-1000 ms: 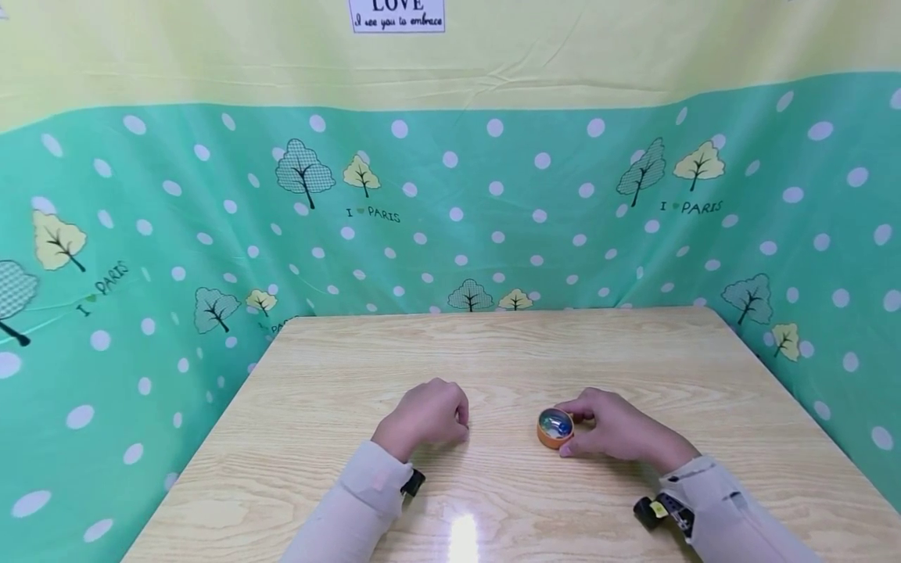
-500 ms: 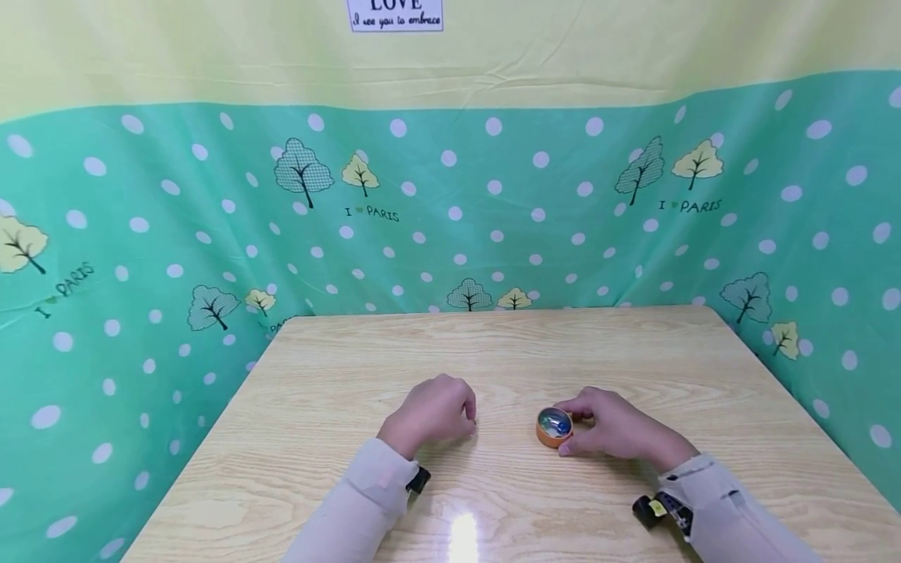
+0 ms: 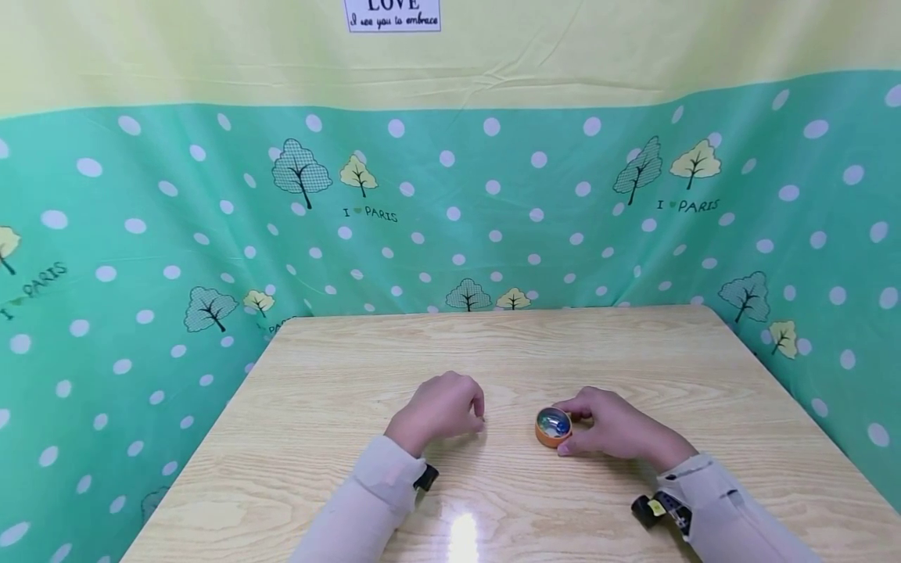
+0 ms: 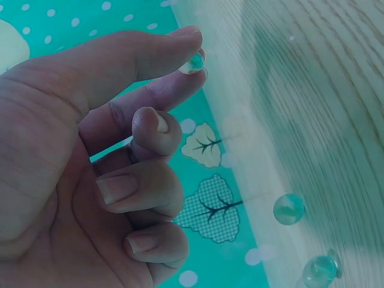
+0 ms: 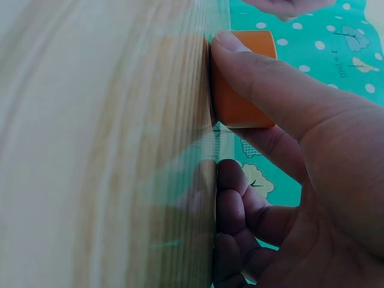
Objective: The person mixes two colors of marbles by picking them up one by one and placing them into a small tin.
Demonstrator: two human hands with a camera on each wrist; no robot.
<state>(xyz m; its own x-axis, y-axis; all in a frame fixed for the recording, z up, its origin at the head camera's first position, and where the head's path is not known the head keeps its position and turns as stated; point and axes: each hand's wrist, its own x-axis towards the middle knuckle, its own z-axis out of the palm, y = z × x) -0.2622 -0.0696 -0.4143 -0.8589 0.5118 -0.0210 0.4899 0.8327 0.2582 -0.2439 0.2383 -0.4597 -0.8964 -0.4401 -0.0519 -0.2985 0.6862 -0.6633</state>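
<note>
My left hand (image 3: 439, 410) is above the table, and its thumb and index finger pinch a clear and green glass marble (image 4: 194, 62). The other fingers are curled toward the palm. Two more greenish marbles, one (image 4: 289, 209) above the other (image 4: 320, 272), lie on the table in the left wrist view; the left hand hides them in the head view. My right hand (image 3: 612, 422) grips a small round orange container (image 3: 552, 442) from its right side, thumb and finger around the wall. Glassy blue and green pieces show inside it. The container stands upright on the table.
A light wood-grain table (image 3: 493, 344) lies under both hands. Green dotted cloth (image 3: 450, 234) hangs behind the table and along both sides. Small black cameras (image 3: 647, 511) are strapped at the wrists.
My left hand has moved slightly right and away from me, nearer the container, and its fingers have lifted a little. The right hand and the container have stayed in place.
</note>
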